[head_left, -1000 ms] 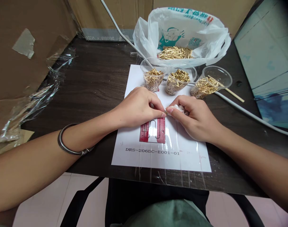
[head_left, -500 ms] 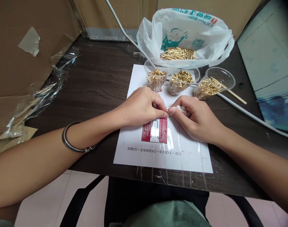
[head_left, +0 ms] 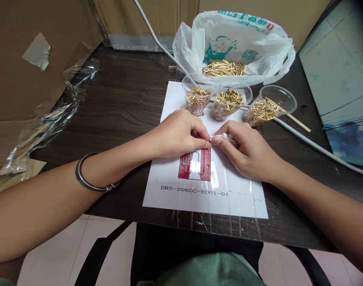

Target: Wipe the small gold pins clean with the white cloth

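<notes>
My left hand (head_left: pixel 183 133) pinches something tiny and gold-coloured, mostly hidden by its fingertips, above the top edge of a red printed drawing (head_left: pixel 205 163). Close against it, my right hand (head_left: pixel 247 149) is closed round a crumpled white tissue (head_left: pixel 226 137), its thumb and index tip at the same small piece. Both hands rest over a white sheet (head_left: pixel 166 174) lettered DRS-206DC-E001-01. Beyond them stand three clear plastic cups with small gold pins: a left cup (head_left: pixel 197 104), a middle cup (head_left: pixel 223 110) and a tilted right cup (head_left: pixel 257 113).
Behind the cups a white plastic bag (head_left: pixel 271 59) holds many gold pins. A white cable (head_left: pixel 312 141) crosses the table behind the hands. A thin wooden stick (head_left: pixel 299 122) leans out of the right cup. Cardboard (head_left: pixel 17 91) stands at the left.
A small gold-coloured bit now shows between the fingertips of both hands. The hands have otherwise hardly moved.
</notes>
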### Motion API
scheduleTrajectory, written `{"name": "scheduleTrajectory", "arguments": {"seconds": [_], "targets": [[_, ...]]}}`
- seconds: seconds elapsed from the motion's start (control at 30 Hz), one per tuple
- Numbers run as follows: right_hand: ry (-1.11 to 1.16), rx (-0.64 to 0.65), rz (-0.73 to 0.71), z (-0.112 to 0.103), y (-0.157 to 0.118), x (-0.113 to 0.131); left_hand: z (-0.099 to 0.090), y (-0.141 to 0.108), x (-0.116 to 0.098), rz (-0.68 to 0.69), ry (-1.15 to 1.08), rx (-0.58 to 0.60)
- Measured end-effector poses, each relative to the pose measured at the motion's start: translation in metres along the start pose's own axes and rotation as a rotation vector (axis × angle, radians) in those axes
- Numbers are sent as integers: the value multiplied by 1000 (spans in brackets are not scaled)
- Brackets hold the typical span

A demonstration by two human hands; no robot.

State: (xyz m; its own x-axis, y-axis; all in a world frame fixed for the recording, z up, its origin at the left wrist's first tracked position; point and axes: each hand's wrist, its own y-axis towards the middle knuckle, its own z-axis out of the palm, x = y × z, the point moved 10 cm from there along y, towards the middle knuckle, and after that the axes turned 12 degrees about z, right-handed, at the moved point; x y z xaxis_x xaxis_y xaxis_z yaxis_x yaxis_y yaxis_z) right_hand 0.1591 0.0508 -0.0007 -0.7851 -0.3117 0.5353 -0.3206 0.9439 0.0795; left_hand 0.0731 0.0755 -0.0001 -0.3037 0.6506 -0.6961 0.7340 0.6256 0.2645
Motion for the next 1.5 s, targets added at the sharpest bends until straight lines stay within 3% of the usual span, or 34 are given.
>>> {"name": "scheduleTrajectory", "arguments": {"seconds": [0.8,1.07,1.5], "targets": [[39,1,-6,-1,1,1,2,1,-2,31,-69,46],[41,-3,-9,-2,2,1,0,-1,10,-81,-70,2],[24,-19,14,-2,1,-1,0,1,2,8,-98,19]]}}
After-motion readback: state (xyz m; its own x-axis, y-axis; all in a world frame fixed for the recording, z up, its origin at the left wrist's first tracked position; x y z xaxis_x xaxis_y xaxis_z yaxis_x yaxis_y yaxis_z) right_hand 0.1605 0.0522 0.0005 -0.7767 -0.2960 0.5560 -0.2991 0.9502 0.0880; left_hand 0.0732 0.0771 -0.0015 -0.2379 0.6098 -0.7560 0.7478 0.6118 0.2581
